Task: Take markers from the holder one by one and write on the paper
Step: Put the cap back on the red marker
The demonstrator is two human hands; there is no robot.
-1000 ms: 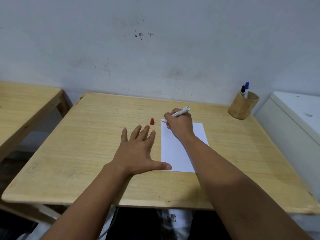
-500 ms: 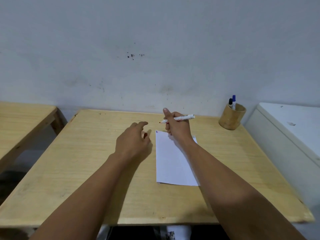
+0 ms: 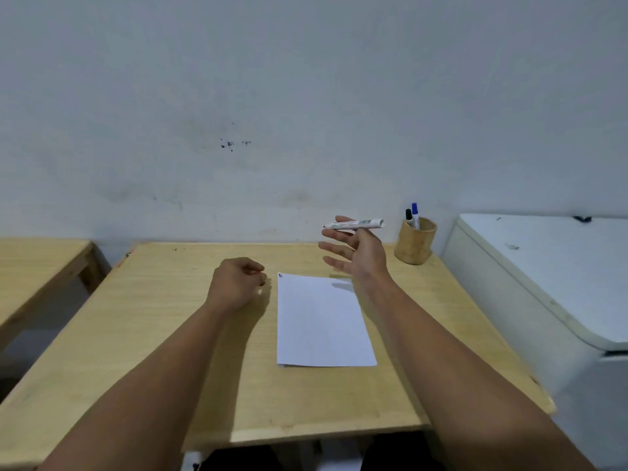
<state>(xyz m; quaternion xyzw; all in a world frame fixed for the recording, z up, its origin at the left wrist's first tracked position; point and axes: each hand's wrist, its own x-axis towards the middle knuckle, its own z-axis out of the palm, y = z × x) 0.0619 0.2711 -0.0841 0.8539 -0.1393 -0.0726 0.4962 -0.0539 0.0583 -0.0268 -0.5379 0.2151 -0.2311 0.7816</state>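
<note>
On the wooden tabletop (image 3: 153,334) a white sheet of paper (image 3: 323,324) lies flat near the middle, its long side running from six toward twelve o'clock. At its corner toward eleven o'clock sit small red and blue marks (image 3: 280,275).

The right hand (image 3: 360,256) is raised above the paper's edge toward one o'clock, palm turned to nine o'clock. Its lower fingers (image 3: 334,248) are spread and loose, while the thumb and forefinger hold a white marker (image 3: 355,224) close to level, uncapped, its tip pointing to nine o'clock and its back end to three o'clock. The marker is clear of the paper.

The left hand (image 3: 236,287) rests on the tabletop just beside the paper's edge toward nine o'clock, curled into a loose fist with the fingertips drawn together. A small dark thing (image 3: 262,283) shows at those fingertips; what it is cannot be told.

The holder (image 3: 415,246), a round wooden cup, stands at the tabletop's corner toward two o'clock, near the right hand but apart from it. A black-capped marker (image 3: 409,217) and a blue-capped marker (image 3: 415,214) stand upright in it, side by side.

At three o'clock from the tabletop stands a white cabinet (image 3: 543,283). At nine o'clock the corner of a second wooden table (image 3: 37,263) is in view.
</note>
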